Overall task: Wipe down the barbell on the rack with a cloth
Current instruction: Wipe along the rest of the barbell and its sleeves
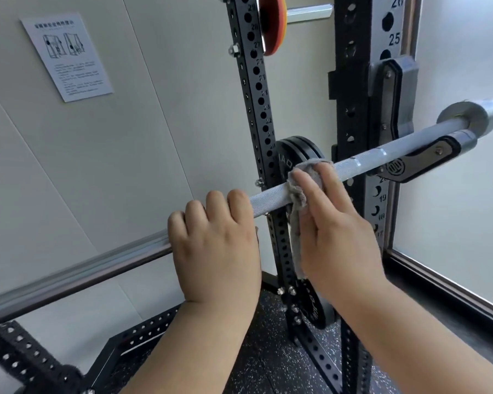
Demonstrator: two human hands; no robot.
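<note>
- Fingers of the left hand are curled over the top of the barbell and grip it. Fingers of the right hand lie nearly straight across the bar, pressing a grey cloth onto it; the thumb is hidden.
- Pale wall behind the equipment, with a frosted pane at the right.
- Speckled black floor under the frame.
- Black rack: perforated uprights with numbered holes, one near at the right and one farther back at centre.
- Barbell shaft: it runs diagonally from lower left to upper right and rests in a J-hook on the near upright. The knurled section lies between the two hands.
- Black weight plates hang on the rear upright, just behind the right hand's fingertips.
- Orange plate on a peg near the top of the rear upright.
- Printed notice on the wall at upper left; its text is too small to read.
- Cloth detail: it drapes over the bar just right of the left hand, with a loose end hanging below the right palm.
</note>
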